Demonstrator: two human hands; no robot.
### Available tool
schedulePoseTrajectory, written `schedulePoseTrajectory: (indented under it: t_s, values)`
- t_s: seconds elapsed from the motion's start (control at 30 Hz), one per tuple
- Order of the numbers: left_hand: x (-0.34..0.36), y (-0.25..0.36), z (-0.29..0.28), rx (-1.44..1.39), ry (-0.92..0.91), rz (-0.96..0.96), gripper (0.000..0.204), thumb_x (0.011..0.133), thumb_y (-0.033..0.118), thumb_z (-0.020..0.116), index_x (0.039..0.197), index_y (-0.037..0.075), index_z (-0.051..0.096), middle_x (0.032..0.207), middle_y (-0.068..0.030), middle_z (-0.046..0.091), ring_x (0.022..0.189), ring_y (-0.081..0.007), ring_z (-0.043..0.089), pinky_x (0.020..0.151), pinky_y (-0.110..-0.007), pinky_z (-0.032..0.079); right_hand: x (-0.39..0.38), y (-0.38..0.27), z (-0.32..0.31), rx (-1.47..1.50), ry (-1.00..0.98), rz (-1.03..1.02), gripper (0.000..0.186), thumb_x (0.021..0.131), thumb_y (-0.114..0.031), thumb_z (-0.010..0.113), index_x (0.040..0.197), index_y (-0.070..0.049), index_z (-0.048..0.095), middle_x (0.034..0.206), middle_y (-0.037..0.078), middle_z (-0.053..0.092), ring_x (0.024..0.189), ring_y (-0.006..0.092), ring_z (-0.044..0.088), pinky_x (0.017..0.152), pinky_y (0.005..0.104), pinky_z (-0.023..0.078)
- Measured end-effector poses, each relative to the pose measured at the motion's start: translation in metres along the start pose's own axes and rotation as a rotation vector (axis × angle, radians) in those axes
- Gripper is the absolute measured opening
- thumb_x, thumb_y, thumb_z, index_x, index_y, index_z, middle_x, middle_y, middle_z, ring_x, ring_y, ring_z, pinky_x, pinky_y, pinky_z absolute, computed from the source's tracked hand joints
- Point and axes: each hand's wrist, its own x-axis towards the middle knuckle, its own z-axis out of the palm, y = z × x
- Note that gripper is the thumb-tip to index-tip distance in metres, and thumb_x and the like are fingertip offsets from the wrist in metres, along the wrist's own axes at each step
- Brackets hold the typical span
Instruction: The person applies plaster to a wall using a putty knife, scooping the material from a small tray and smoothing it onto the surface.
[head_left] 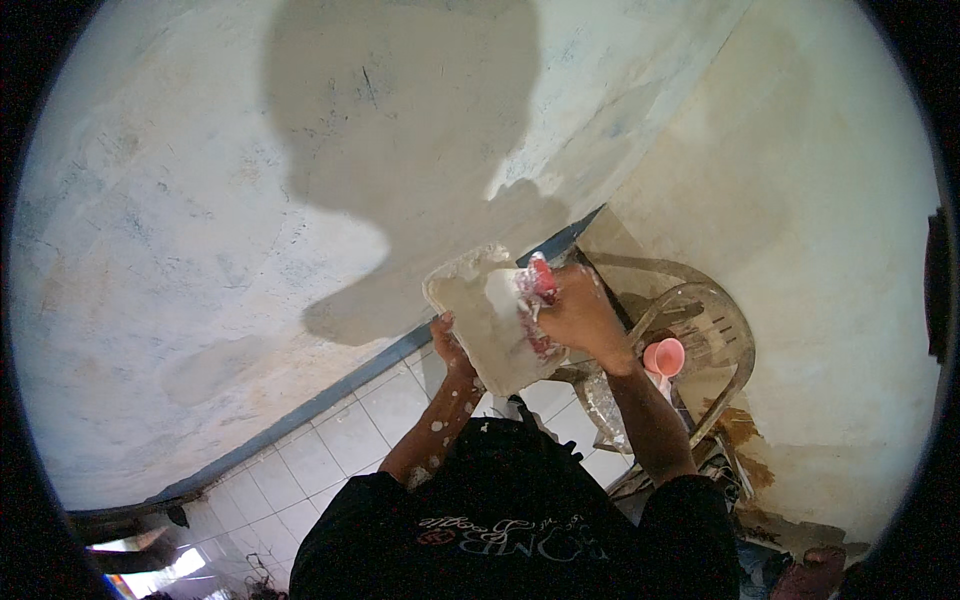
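Head view: we find the paste-coated board [505, 372] in the middle, before the far wall; whether its far edge touches this wall, we cannot tell. Our left hand [456, 350] holds its left edge, with fingers partly hidden beneath. Our right hand [582, 315] is closed around a red tool [541, 277], smeared white, over the board's right edge. To the left of our left forearm we have open room above the floor; to the right, room is narrower, because a worn chair [745, 350] with a pink cup [666, 357] stands near the right forearm. The far-left wall [170, 250] is patchy and scratched, with a blue-grey band [300, 418] along its foot, above white floor tiles [310, 465]. The right wall [840, 300] is cream, stained brown low down.
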Motion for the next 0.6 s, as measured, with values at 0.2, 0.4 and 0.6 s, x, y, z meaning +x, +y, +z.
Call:
schedulePoseTrajectory:
  t_s: [0.2, 0.4, 0.6]
  values:
    - [0.007, -0.001, -0.011, -0.002, -0.035, 0.03, 0.066, 0.062, 0.041, 0.053, 0.117, 0.005, 0.044, 0.104, -0.0131, 0.052, 0.095, -0.0302, 0.051, 0.084, -0.041, 0.042, 0.001, 0.005, 0.015, 0.103, 0.043, -0.083, 0.016, 0.064, -0.008, 0.056, 0.079, -0.002, 0.061, 0.066, 0.019, 0.057, 0.059, 0.0307, 0.057, 0.057, 0.0347, 0.044]
    - [0.0, 0.007, 0.0, 0.029, -0.039, -0.007, 0.066, 0.062, 0.042, 0.052, 0.117, 0.005, 0.045, 0.1, -0.0118, 0.054, 0.094, -0.0279, 0.051, 0.083, -0.04, 0.042, 0.005, -0.006, 0.004, 0.109, 0.033, -0.017, 0.016, 0.064, -0.008, 0.056, 0.078, -0.003, 0.061, 0.066, 0.019, 0.057, 0.058, 0.0278, 0.057, 0.056, 0.034, 0.043]
    - [0.0, 0.011, 0.001, 0.029, -0.013, -0.009, 0.068, 0.062, 0.043, 0.052, 0.118, 0.005, 0.044, 0.107, -0.0126, 0.052, 0.099, -0.0289, 0.049, 0.086, -0.041, 0.041, 0.009, -0.02, -0.003, 0.066, -0.043, 0.034, 0.019, 0.061, -0.01, 0.057, 0.079, -0.003, 0.061, 0.066, 0.02, 0.057, 0.06, 0.0304, 0.056, 0.058, 0.0354, 0.044]
